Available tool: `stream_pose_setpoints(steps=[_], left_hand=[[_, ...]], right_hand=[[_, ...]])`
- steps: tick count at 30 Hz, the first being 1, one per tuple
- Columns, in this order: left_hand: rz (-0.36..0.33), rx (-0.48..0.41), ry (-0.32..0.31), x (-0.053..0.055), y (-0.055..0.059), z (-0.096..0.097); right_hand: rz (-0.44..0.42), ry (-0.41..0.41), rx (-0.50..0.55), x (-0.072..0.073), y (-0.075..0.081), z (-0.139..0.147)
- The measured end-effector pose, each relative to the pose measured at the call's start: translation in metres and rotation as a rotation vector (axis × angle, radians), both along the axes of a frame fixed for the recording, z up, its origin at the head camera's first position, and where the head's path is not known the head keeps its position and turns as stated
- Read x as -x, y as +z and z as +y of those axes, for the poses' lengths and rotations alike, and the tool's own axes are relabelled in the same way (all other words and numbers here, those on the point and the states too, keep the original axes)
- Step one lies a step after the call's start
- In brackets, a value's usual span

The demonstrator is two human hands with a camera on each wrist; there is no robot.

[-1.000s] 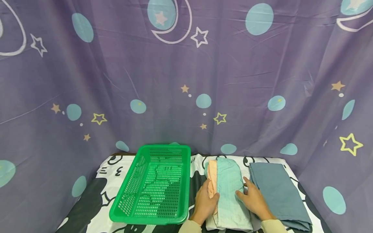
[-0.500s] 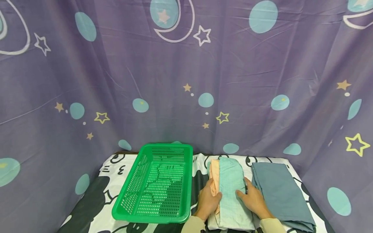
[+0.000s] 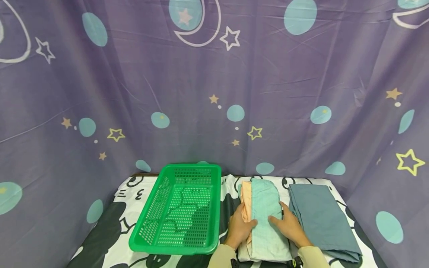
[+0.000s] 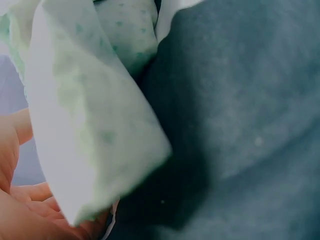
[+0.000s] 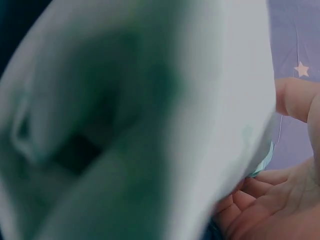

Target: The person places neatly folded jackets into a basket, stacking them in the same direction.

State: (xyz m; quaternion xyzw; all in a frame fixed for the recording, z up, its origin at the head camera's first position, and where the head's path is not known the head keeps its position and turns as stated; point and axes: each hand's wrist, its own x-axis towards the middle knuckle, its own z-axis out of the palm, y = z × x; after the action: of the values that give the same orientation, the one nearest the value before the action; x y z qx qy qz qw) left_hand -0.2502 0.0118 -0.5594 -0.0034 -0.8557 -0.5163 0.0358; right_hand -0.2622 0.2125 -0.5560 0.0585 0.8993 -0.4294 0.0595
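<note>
A folded mint-green cloth (image 3: 266, 238) with a peach strip (image 3: 246, 199) along its left side lies lengthwise in the head view. My left hand (image 3: 238, 227) grips its left side, thumb on top, over the strip's edge. On the opposite side my right hand (image 3: 289, 225) grips it the same way, thumb on the mint face. Both wrist views show the cloth's pale, green-patterned near end (image 4: 100, 130) hanging between thumb and fingers. Fingers (image 5: 250, 192) curl beneath it in the right wrist view, their tips partly hidden.
A green perforated plastic basket (image 3: 217, 208) stands left of the cloth. A folded blue-grey cloth (image 3: 325, 219) lies to the right. Beneath is a black-and-white cartoon-print cover (image 3: 134, 193). A purple curtain (image 3: 201, 82) with moons and stars hangs behind.
Both thumbs have moved slightly inward over the mint-green cloth. Dark bands now show at both cuffs. The head view has shifted a little; the basket and blue-grey cloth stay put.
</note>
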Motion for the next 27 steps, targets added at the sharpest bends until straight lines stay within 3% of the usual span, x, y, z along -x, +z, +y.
stream_pose_setpoints(steps=[16, 27], left_hand=[[0.002, -0.071, 0.063, 0.0028, -0.0004, 0.0025], [0.057, -0.225, 0.041, 0.0013, -0.0023, 0.0023]], right_hand=[[-0.057, -0.01, 0.107, 0.0025, 0.0028, 0.0011], [-0.033, -0.026, 0.247, -0.0048, -0.0004, 0.0011]])
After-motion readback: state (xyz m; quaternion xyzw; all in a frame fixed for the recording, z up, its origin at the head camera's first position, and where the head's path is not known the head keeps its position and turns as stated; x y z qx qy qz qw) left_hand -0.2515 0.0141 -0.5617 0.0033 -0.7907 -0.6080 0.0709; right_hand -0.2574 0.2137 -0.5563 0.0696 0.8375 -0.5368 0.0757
